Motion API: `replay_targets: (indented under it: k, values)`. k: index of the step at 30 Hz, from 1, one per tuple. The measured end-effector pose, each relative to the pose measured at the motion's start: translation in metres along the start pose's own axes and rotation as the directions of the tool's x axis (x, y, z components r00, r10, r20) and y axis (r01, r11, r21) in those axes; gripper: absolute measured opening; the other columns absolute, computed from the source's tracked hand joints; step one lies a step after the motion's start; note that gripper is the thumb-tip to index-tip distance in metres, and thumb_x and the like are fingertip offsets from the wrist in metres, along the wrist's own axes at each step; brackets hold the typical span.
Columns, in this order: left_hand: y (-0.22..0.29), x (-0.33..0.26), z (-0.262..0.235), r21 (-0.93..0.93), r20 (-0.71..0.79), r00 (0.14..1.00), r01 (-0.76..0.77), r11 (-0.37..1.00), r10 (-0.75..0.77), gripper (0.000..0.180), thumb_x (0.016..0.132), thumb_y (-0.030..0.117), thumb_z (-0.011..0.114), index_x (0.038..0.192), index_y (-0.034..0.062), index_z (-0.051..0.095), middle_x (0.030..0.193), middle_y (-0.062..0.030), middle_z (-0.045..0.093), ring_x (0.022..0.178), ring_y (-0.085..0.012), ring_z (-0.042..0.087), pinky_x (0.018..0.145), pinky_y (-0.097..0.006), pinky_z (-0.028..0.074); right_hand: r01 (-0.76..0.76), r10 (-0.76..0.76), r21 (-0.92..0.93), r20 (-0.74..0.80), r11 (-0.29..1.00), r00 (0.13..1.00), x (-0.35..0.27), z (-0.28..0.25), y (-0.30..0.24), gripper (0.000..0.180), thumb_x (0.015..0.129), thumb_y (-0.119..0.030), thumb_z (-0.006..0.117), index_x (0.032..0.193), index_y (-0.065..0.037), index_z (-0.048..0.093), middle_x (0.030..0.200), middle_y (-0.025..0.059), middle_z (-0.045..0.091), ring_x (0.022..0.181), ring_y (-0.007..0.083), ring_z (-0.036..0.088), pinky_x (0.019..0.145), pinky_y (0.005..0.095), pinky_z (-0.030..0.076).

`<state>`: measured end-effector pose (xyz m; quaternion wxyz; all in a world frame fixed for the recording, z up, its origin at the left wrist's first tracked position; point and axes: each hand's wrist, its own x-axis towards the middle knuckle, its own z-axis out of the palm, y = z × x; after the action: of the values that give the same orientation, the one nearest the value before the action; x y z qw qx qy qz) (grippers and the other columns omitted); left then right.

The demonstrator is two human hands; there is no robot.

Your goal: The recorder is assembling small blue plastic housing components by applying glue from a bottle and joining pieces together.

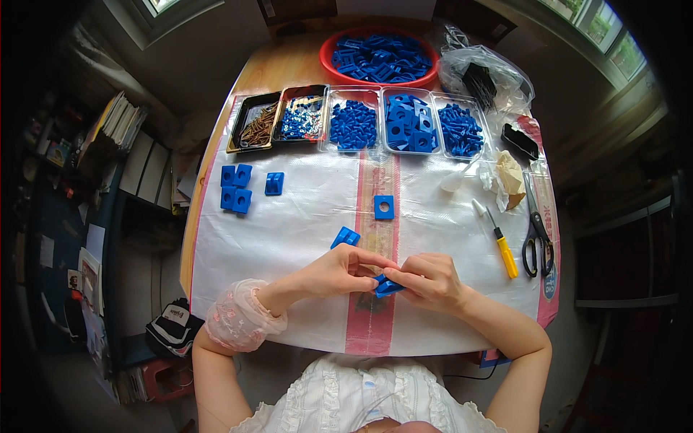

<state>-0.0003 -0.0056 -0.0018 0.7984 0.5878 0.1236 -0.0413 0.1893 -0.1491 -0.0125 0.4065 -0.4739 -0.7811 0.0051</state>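
Near the front of the table, both hands meet on one blue plastic part (388,286). My left hand (345,271) pinches its left side between thumb and fingers, and my right hand (427,280) grips it from the right. The fingers hide most of its shape. Just beyond my left hand lies another blue plastic piece (345,237), tilted. Farther off is a square blue plate (384,207) with a round hole. To the left sit several blue square blocks (236,189) in a cluster, with a single ridged blue block (274,183) beside them.
Along the back stand trays of brass-coloured screws (259,131), small shiny metal pieces (301,117) and blue parts (354,124). Behind them is a red basin (327,60) heaped with blue parts. At right lie a yellow-handled screwdriver (507,256), black scissors (536,242) and crumpled paper (510,179).
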Motion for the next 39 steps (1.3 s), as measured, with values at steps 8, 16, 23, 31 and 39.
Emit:
replay_targets:
  k: [8,16,23,31,39]
  values:
    - [-0.003,0.002,-0.003,-0.06,0.02,1.0,0.004,0.998,-0.003,0.043,0.088,-0.003,0.062,0.13,-0.0022,0.059,0.112,-0.0091,0.069,0.103,-0.012,0.065,0.091,-0.025,0.053,-0.014,0.014,0.018,-0.011,1.0,1.0,0.001,-0.001,0.001,0.046,0.058,-0.001,0.071,0.103,-0.007,0.069,0.071,0.0018,0.052,0.055,0.0178,0.055,0.048,0.032,0.045]
    - [0.005,-0.001,0.007,0.015,0.011,1.0,-0.011,1.0,0.011,0.031,0.088,0.006,0.071,0.116,0.0006,0.06,0.101,-0.004,0.067,0.088,-0.0072,0.064,0.075,-0.022,0.051,-0.008,0.008,0.016,0.049,1.0,0.999,0.003,-0.004,0.0,0.048,0.06,-0.003,0.072,0.107,-0.009,0.068,0.071,0.0018,0.052,0.055,0.0176,0.056,0.049,0.0319,0.045]
    - [0.036,-0.015,0.015,0.497,-0.155,0.967,-0.1,0.862,0.202,0.02,0.083,0.005,0.072,0.099,0.0036,0.058,0.089,-0.0051,0.064,0.071,-0.0132,0.064,0.063,-0.027,0.051,-0.06,0.058,0.026,0.086,0.998,0.995,0.003,-0.001,-0.003,0.048,0.067,-0.002,0.072,0.115,-0.009,0.066,0.073,0.002,0.054,0.057,0.0189,0.058,0.051,0.0326,0.047]
    - [0.04,-0.021,-0.02,0.873,-0.413,0.761,0.174,0.457,0.5,0.016,0.085,0.006,0.067,0.098,0.0016,0.058,0.095,-0.0139,0.061,0.079,-0.0307,0.066,0.07,-0.038,0.054,-0.066,0.059,0.05,0.139,0.997,0.989,0.003,-0.003,-0.002,0.044,0.068,-0.001,0.073,0.112,-0.009,0.066,0.082,0.0037,0.059,0.062,0.0201,0.061,0.054,0.0327,0.049]
    - [0.031,-0.016,-0.029,0.833,-0.432,0.77,0.142,0.534,0.47,0.012,0.09,0.005,0.061,0.101,-0.0006,0.06,0.092,-0.0196,0.066,0.083,-0.0361,0.066,0.075,-0.042,0.052,-0.068,0.056,0.066,0.17,0.995,0.984,0.001,-0.003,-0.001,0.042,0.068,-0.002,0.073,0.109,-0.008,0.066,0.084,0.0045,0.058,0.065,0.0209,0.062,0.056,0.0336,0.05]
